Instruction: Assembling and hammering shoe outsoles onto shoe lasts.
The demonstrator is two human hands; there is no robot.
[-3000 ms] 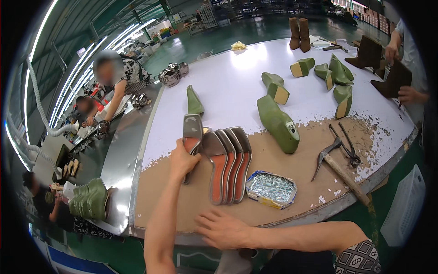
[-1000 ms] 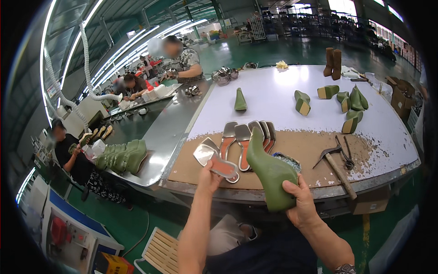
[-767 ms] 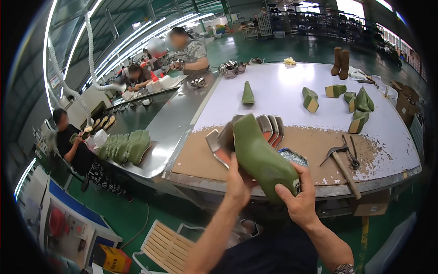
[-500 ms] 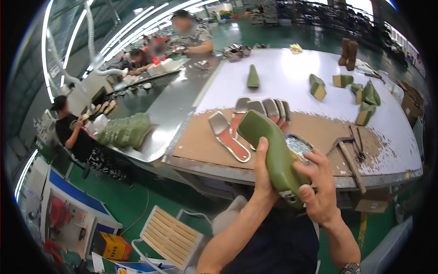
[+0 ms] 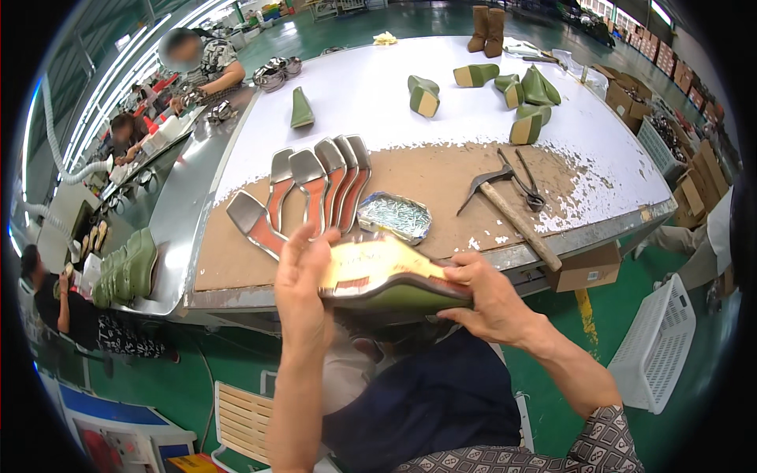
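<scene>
Your left hand point(image 5: 302, 288) had its grip clamped around the left end of the green last point(image 5: 414, 298), and your right hand point(image 5: 485, 296) had its grip clamped on the other end. The last was above your lap, just in front of the bench point(image 5: 449, 173), with its yellow sole board point(image 5: 378, 258) turned up. Board and dark edging already sat on the last, so this piece seemed partly made up; six grey-and-red shoe pieces point(image 5: 314, 189) lay loose, seemingly left to do. The nail tray point(image 5: 394, 217) and hammer point(image 5: 516, 221) lay untouched. Your left fingers were blurred and hid that end; whether the board was fastened could not be told, and the last's lower side was out of sight.
</scene>
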